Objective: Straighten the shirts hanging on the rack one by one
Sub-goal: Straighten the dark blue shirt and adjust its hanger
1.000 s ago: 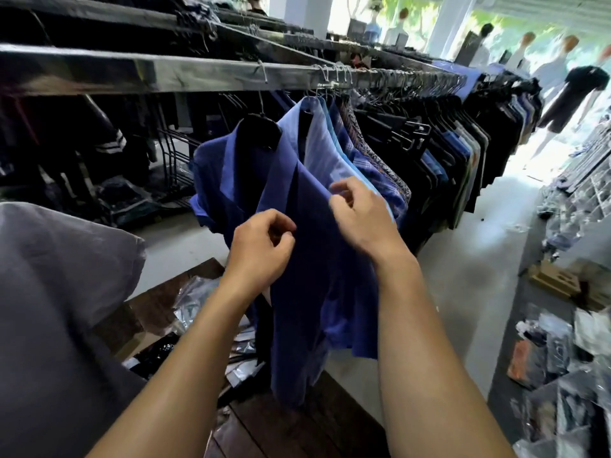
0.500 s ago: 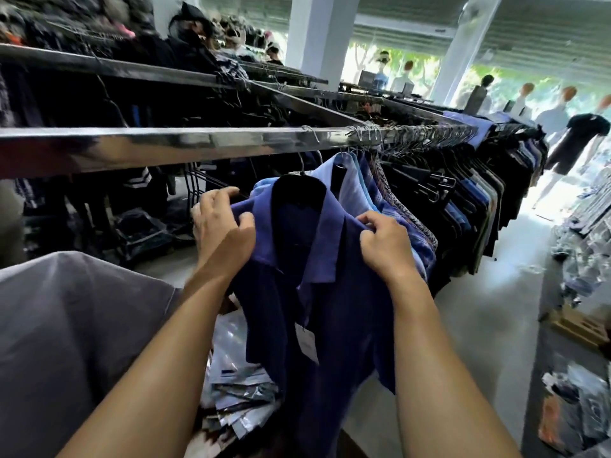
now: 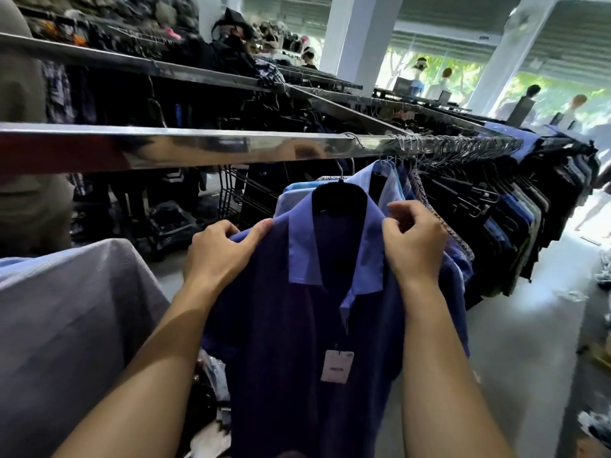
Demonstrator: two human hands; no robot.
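**Both hands square up the front navy shirt**

The left hand (image 3: 221, 256) pinches the near shoulder of the navy shirt (image 3: 291, 332), thumb on top and fingers curled under the fabric. The right hand (image 3: 413, 246) has its fingers curled in a pinch on the other shoulder, just beside the edge of the light-blue collar (image 3: 302, 259). Neither hand is spread; each holds cloth.

The shirt hangs on a black hanger (image 3: 339, 200) just below the chrome rail (image 3: 198, 150), facing the camera, and it is the first garment on the rail before the packed row. A white price tag (image 3: 337, 366) dangles on its front, lower under the rail. Directly behind it, also under the rail, is a pale blue shirt (image 3: 386, 183), and farther along the rail hang many dark shirts (image 3: 502, 223), pressed close together. A grey garment (image 3: 66, 325) lies below the rail's near end.

By my reading, the step in hand is seating this 1 shirt evenly on its hanger. The collar looks flat and fairly symmetric, so the job seems nearly done. The next move likely calls for a light outward tug on both shoulders, then release and a reach for the pale blue shirt behind.
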